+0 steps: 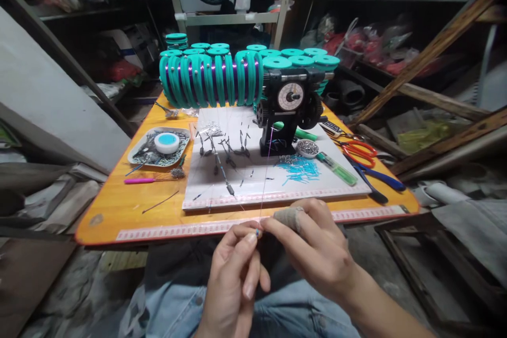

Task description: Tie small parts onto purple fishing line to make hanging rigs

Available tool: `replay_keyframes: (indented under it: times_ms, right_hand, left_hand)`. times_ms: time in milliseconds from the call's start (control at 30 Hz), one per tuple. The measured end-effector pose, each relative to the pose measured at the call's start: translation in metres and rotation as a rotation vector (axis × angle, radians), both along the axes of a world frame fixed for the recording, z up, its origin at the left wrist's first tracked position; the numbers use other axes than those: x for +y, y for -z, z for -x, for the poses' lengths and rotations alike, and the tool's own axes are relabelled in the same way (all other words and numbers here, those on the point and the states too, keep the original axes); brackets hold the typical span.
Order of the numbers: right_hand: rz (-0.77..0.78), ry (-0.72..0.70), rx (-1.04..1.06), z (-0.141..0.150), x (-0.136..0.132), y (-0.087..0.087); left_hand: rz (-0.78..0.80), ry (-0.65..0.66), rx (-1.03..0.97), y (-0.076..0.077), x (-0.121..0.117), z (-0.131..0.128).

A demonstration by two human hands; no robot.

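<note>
My left hand point(236, 269) is closed, its thumb and fingertip pinching a tiny blue piece point(257, 232) on a thin line. Beside it, my right hand point(317, 245) is closed too, its fingertips pressed at the same spot on the line; a grey wrap covers one finger. The purplish fishing line point(269, 152) runs taut from the black winder with a dial point(291, 96) down to both hands. A row of teal foam spools point(212, 80) wound with purple line sits on the winder's left side. Small rigs with dark sinkers point(230, 188) hang in front of the white board point(222, 202).
On the wooden table point(114, 195) lie a tray of small metal parts point(137, 156), a pink-handled tool point(139, 181), blue tubing pieces point(299, 169), a dish of beads point(307, 148), orange-handled scissors point(360, 150) and blue-handled pliers point(382, 179). A measuring tape point(166, 231) follows the front edge. More teal spools point(277, 62) stand behind.
</note>
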State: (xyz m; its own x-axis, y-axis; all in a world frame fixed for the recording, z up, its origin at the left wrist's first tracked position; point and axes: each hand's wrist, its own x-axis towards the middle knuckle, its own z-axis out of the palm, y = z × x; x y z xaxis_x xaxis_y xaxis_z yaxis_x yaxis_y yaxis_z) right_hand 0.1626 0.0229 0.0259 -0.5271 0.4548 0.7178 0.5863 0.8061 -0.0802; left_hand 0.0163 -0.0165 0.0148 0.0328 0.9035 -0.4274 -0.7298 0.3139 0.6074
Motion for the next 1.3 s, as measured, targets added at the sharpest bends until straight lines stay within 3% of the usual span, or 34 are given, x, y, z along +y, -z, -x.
replay_keyframes:
  times_ms: [167, 467, 567, 700, 800, 967, 1067, 1167, 1300]
  right_hand:
    - [-0.014, -0.01, -0.03, 0.007, 0.01, -0.009]
    - [-0.025, 0.01, -0.006, 0.006, 0.008, -0.005]
    - [-0.009, 0.064, 0.037, 0.009, 0.005, -0.005]
    - [0.04, 0.032, 0.065, 0.015, 0.002, -0.003]
    - [0.103, 0.034, 0.101, 0.015, 0.002, -0.003]
    - [0.238, 0.099, 0.059, 0.017, 0.01, 0.004]
    - [0.176, 0.008, -0.018, 0.04, 0.014, 0.016]
    - [0.119, -0.158, -0.085, 0.086, 0.021, 0.033]
    - [0.226, -0.286, 0.044, 0.159, 0.038, 0.054]
  left_hand:
    - [-0.018, 0.056, 0.061, -0.001, 0.002, 0.005]
    - [-0.058, 0.016, 0.152, -0.001, 0.004, 0.004]
    - [-0.08, -0.097, 0.282, -0.001, 0.005, 0.007]
    - [-0.228, -0.275, 0.547, -0.003, 0.01, 0.018]
    - [-0.29, -0.237, 0.661, -0.006, 0.008, 0.03]
    - [-0.274, -0.117, 0.649, -0.006, -0.007, 0.057]
    - [-0.312, -0.157, 0.706, -0.009, -0.012, 0.069]
    - [-0.386, -0.232, 0.817, -0.018, -0.014, 0.069]
    - [-0.393, -0.367, 0.896, -0.028, -0.015, 0.059]
